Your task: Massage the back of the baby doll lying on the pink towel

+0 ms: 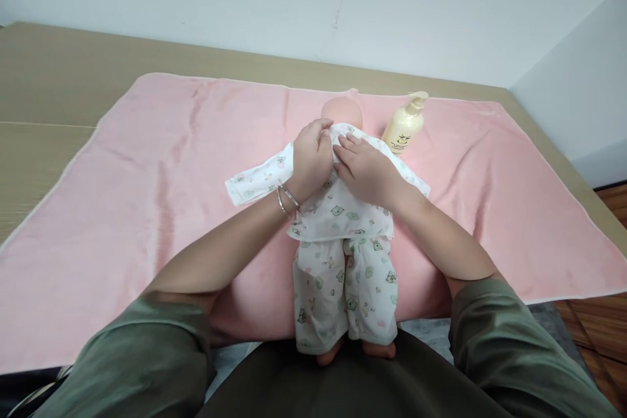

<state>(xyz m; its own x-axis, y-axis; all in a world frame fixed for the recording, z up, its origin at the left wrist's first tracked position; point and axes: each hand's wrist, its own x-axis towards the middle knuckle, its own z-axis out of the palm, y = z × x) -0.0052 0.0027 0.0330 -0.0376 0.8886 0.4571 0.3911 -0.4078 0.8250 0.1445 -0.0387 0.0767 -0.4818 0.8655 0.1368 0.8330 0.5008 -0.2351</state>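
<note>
A baby doll lies with its smooth round head toward the wall and its feet toward me. It wears a white long-sleeved top and matching trousers, both printed with small green animals. My left hand rests on edge, cupped, on the upper part of the top near the neck, its fingers partly hidden. Beside it, my right hand lies flat across the top with its fingers stretched out. The doll's face is out of sight, and its bare feet reach the table's front edge.
A pink blanket covers much of the wooden table, with the doll on it. A pale yellow pump bottle stands on the blanket right of the doll's head. The white wall borders the table's back.
</note>
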